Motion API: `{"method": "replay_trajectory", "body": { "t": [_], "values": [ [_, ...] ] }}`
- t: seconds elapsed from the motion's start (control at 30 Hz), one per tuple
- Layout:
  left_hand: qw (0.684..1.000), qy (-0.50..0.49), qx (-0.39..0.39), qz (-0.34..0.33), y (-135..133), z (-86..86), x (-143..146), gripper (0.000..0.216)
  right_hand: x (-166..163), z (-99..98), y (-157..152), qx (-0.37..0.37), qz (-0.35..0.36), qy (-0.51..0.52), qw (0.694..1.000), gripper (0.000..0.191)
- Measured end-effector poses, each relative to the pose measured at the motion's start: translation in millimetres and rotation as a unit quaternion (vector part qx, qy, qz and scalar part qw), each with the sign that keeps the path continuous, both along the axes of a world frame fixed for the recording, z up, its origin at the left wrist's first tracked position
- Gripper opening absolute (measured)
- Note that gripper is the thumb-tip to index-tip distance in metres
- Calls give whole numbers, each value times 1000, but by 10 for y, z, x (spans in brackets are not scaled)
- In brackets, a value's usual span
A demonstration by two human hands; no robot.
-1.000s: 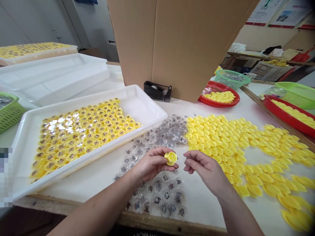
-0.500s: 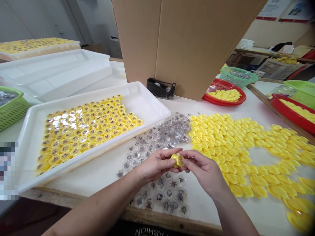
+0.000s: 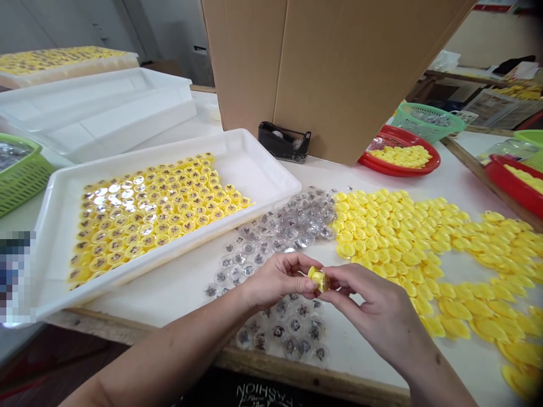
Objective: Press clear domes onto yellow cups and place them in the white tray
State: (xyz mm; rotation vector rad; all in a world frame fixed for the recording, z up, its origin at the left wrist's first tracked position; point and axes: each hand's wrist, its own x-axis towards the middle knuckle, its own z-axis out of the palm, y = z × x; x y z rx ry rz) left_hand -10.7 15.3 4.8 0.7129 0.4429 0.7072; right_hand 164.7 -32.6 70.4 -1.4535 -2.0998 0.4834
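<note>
A small yellow plastic piece (image 3: 317, 278), with a flared rim at its left end, is pinched between both hands above the table. Thumb and fingers of my left hand (image 3: 282, 280) grip its left side. My right hand (image 3: 367, 294) closes on its right end, where a darker, shiny face shows partly. Beneath and behind the hands lie clear round discs with printed figures (image 3: 278, 332). To the right, many yellow cup-like pieces (image 3: 386, 226) are spread on the white table (image 3: 169, 294). At left, a white tray (image 3: 254, 152) holds rows of yellow pieces with printed clear tops (image 3: 139, 217).
A black tape dispenser (image 3: 284, 141) stands before a large cardboard box (image 3: 339, 73). Behind the tray are more white trays (image 3: 139, 113). A green basket (image 3: 25, 175) is at far left. Red trays (image 3: 432, 164) and a pale green basket (image 3: 428, 121) sit at the back right.
The yellow piece has turned in the fingers, so its flared rim now faces left. Both hands have shifted slightly right in view, and the right hand shows more of its back.
</note>
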Motion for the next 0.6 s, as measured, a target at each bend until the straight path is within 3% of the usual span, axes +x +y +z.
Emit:
{"method": "replay_trajectory", "body": {
  "t": [0.23,0.43,0.6],
  "values": [
    [1000,15,19,-7,-20,25,-10,39,-38,-37,-23,36,2,-22,999,13],
    [996,64,64,-9,-37,76,-18,45,-190,-176,-59,123,-40,-42,991,14],
    [987,102,108,53,-51,76,17,37,-178,-284,-95,99,-81,32,991,16]
  ]
}}
